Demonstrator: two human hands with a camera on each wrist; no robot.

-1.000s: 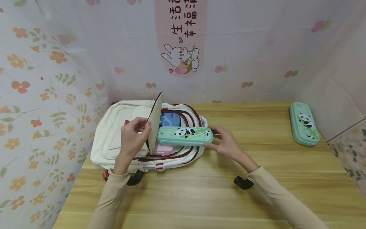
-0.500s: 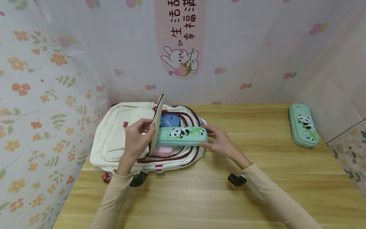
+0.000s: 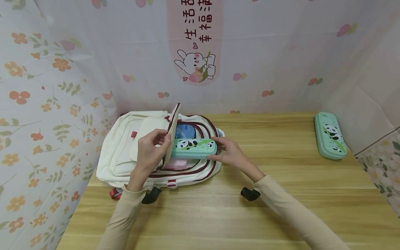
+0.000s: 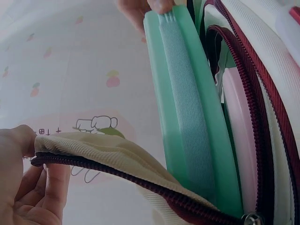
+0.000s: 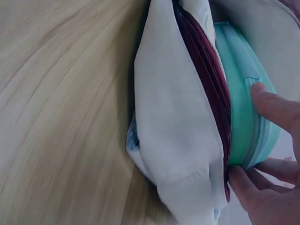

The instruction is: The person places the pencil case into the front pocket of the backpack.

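Note:
A white backpack with dark red zips lies flat on the table, its front pocket unzipped. My left hand pinches the edge of the cream pocket flap and holds it raised. With thumb and fingers, my right hand grips the right end of a mint-green panda pencil case; its other end is inside the pocket, hidden behind the flap. A blue case lies beyond the pencil case in the backpack, and a pink case lies on the near side.
A second mint-green panda pencil case lies at the table's right back, near the curtain. Patterned curtains stand behind and on both sides of the wooden table.
My right hand has pushed the pencil case leftward, deeper behind the flap. My left hand, still pinching the flap, has shifted slightly right.

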